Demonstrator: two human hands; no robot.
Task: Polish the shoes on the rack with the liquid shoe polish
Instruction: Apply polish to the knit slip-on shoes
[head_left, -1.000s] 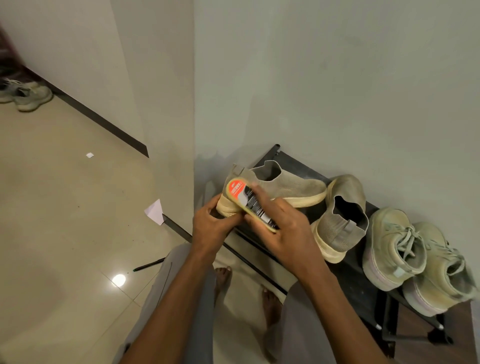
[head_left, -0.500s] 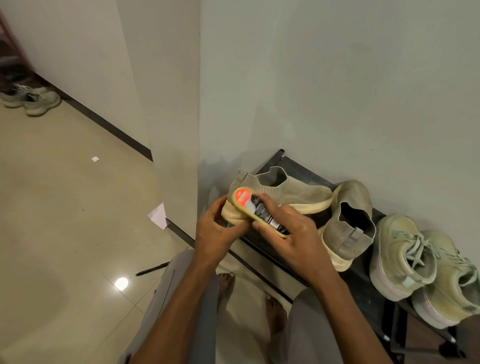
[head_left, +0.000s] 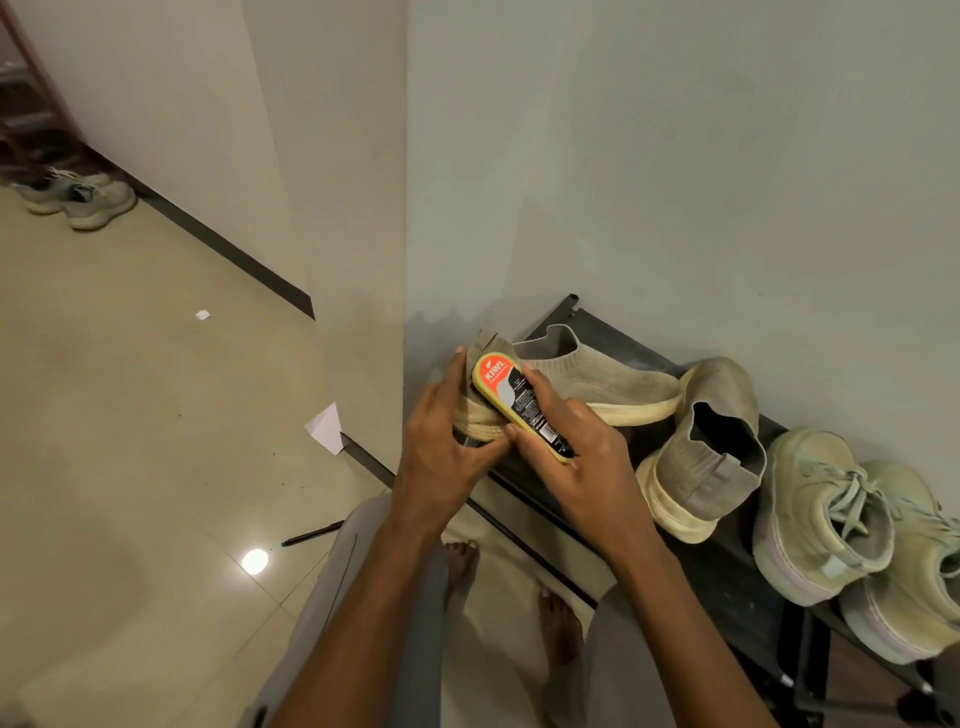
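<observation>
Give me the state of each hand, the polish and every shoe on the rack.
Left hand: steadying slip-on heel.
Right hand: gripping polish.
Polish: against heel.
Slip-on shoe: on its side.
Second slip-on: tipped, opening showing.
Lace-up pair: upright on rack.

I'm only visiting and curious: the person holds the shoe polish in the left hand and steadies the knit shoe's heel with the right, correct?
Not quite: the hands are swapped. In the head view the right hand grips the shoe polish, while the left hand steadies the heel of the knit shoe on the rack.
</observation>
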